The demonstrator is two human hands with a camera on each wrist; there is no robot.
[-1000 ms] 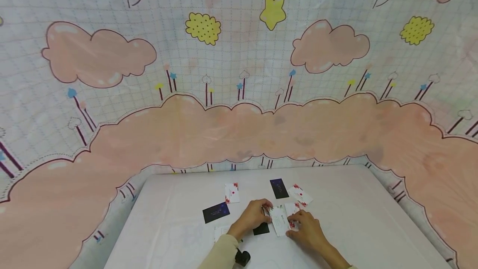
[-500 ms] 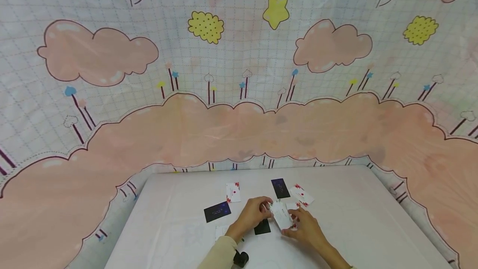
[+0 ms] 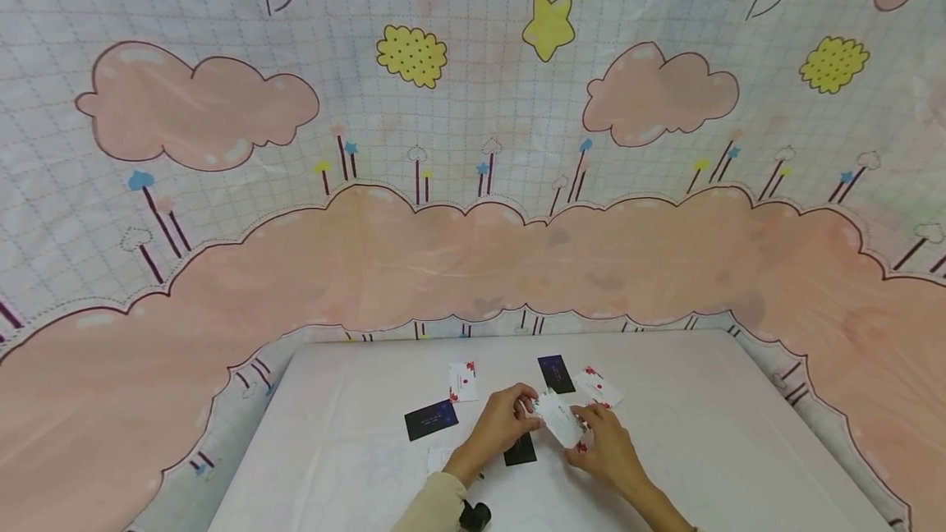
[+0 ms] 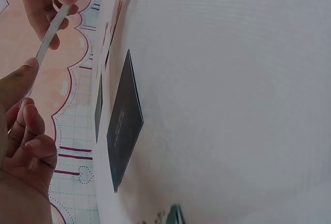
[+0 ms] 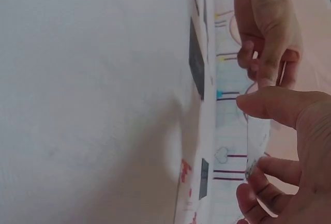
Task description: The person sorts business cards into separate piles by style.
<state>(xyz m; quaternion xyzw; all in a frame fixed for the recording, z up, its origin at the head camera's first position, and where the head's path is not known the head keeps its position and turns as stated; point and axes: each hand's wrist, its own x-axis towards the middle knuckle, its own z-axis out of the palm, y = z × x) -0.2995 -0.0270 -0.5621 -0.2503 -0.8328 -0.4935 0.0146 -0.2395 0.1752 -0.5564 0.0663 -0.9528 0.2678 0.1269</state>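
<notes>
Both hands hold 1 white card (image 3: pixel 559 419) lifted just above the table (image 3: pixel 702 433), near its middle. The left hand (image 3: pixel 501 424) pinches the card's far-left end between thumb and fingers; the right hand (image 3: pixel 604 443) pinches its near-right end. A black card (image 3: pixel 520 451) lies under them, probably flat on the cloth.

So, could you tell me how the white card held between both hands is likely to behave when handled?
The white card, pinched by the left hand and right hand, looks thin edge-on in the left wrist view, so probably light. It seems to stay straight between the fingertips, suggesting modest stiffness, though it would likely bend under pressure.
</notes>
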